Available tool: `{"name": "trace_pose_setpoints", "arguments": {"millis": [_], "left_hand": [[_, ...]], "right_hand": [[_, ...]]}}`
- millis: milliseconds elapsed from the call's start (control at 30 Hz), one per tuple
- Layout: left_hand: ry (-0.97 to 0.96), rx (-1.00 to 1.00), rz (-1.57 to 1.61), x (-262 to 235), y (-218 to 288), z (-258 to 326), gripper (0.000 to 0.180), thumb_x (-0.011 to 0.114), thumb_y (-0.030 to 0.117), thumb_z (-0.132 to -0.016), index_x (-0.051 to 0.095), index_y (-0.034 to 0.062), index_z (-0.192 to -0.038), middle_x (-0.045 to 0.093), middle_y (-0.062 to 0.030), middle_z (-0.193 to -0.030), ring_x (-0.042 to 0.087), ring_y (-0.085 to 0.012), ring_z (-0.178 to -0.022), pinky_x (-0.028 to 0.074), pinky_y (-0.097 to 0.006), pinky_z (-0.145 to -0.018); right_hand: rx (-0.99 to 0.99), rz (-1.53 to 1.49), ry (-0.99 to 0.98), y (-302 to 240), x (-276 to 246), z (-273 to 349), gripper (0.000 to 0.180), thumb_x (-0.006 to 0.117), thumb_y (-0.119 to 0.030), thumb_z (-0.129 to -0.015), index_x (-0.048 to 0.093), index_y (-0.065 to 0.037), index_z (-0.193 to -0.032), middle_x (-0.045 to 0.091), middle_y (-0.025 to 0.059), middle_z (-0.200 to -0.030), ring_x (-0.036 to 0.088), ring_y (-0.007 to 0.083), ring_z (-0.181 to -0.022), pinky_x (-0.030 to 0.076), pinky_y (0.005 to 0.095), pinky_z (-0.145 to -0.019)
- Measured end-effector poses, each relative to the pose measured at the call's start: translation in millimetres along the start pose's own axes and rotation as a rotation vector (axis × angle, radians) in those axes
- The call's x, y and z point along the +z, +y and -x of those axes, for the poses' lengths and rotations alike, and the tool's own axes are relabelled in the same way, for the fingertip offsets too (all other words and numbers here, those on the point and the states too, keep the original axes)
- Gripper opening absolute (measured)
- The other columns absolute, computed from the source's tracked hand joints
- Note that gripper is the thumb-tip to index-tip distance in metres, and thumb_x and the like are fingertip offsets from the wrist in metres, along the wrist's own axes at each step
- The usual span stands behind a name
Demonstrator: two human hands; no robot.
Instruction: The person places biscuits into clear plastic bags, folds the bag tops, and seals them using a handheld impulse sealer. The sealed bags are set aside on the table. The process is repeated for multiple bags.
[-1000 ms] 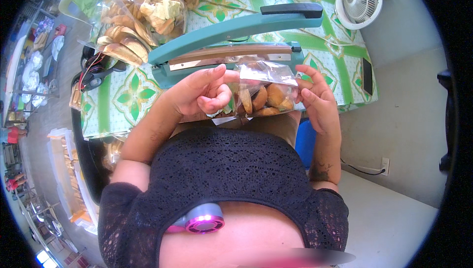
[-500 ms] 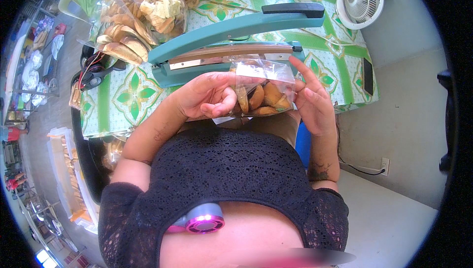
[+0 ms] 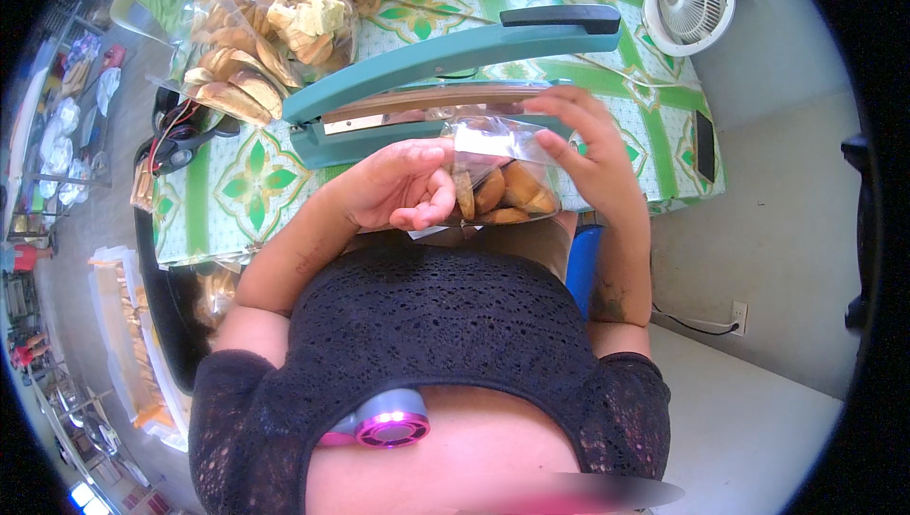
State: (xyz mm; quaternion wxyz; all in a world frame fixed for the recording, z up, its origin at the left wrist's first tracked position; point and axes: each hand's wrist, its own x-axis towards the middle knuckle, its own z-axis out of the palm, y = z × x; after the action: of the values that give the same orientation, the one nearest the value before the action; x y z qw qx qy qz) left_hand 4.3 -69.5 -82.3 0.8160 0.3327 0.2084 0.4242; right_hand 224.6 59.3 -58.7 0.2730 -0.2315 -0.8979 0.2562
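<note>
A small clear plastic bag of bread pieces [image 3: 517, 190] hangs in front of a teal bag sealer [image 3: 351, 139], its upper edge close to the sealing strip. My left hand [image 3: 403, 188] is closed on the bag's left side, with some fingers curled in view and the others behind the plastic. At the bag's upper right corner is my right hand [image 3: 592, 145], thumb and fingers apart and a little blurred. Its thumb is close to the plastic; whether it touches I cannot tell. The sealer's long arm [image 3: 445, 51] with a black handle is raised above its base.
Large clear bags of sliced bread [image 3: 237, 65] crowd the table's left side beside black headphones [image 3: 180, 136]. A white fan [image 3: 689, 5] and a dark phone [image 3: 704, 145] are to the right on the patterned green tablecloth [image 3: 261, 179]. A wall rises at the right.
My right hand has moved up and left from the bag's right side to its upper corner, its fingers bending inward. My left hand keeps hold of the bag.
</note>
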Motion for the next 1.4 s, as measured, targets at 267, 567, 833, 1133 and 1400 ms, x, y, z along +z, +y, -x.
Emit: {"name": "trace_pose_setpoints", "arguments": {"millis": [267,567,833,1133,1400], "left_hand": [[0.006,-0.002,-0.007,1,0,3,0.081,0.045,0.054,-0.089,0.020,-0.0050,-0.139,0.052,-0.0030,-0.054,0.038,-0.0031,-0.034,0.031,-0.013,-0.032],[-0.127,0.062,0.241,-10,-10,2,0.055,0.037,0.041,-0.096,0.033,0.0036,-0.136,0.058,-0.0095,-0.067,0.040,-0.0045,-0.038,0.031,-0.015,-0.035],[-0.154,0.057,0.246,-7,-10,2,0.055,0.037,0.040,-0.096,0.033,0.0026,-0.136,0.058,-0.0105,-0.068,0.040,-0.0045,-0.038,0.031,-0.015,-0.035],[-0.141,0.072,0.258,-8,-12,3,0.052,0.038,0.040,-0.096,0.038,0.0024,-0.132,0.060,-0.0121,-0.071,0.041,-0.0046,-0.038,0.032,-0.015,-0.036],[0.101,0.009,0.031,4,-1,5,0.059,0.051,0.042,-0.090,0.039,-0.0020,-0.128,0.056,-0.0064,-0.061,0.044,-0.0034,-0.038,0.031,-0.013,-0.035]], "right_hand": [[-0.093,-0.136,0.219,-20,10,4,0.016,0.071,-0.005,-0.068,0.068,-0.005,-0.084,0.059,0.0098,-0.100,0.055,0.0238,-0.098,0.041,0.0345,-0.088],[-0.425,-0.110,0.296,-13,27,26,0.013,0.072,-0.007,-0.066,0.070,-0.008,-0.079,0.052,0.0123,-0.104,0.051,0.0249,-0.100,0.040,0.0483,-0.094],[-0.484,-0.154,0.313,-9,36,30,0.013,0.071,-0.009,-0.066,0.070,-0.011,-0.080,0.047,0.0103,-0.108,0.048,0.0255,-0.102,0.038,0.0516,-0.096],[-0.514,-0.095,0.264,-10,32,31,0.013,0.070,-0.012,-0.065,0.070,-0.015,-0.078,0.047,0.0091,-0.109,0.047,0.0264,-0.103,0.035,0.0529,-0.098],[-0.389,-0.077,0.291,-17,29,28,0.017,0.069,-0.015,-0.069,0.064,-0.010,-0.084,0.050,0.0137,-0.113,0.050,0.0293,-0.102,0.035,0.0462,-0.097]]}}
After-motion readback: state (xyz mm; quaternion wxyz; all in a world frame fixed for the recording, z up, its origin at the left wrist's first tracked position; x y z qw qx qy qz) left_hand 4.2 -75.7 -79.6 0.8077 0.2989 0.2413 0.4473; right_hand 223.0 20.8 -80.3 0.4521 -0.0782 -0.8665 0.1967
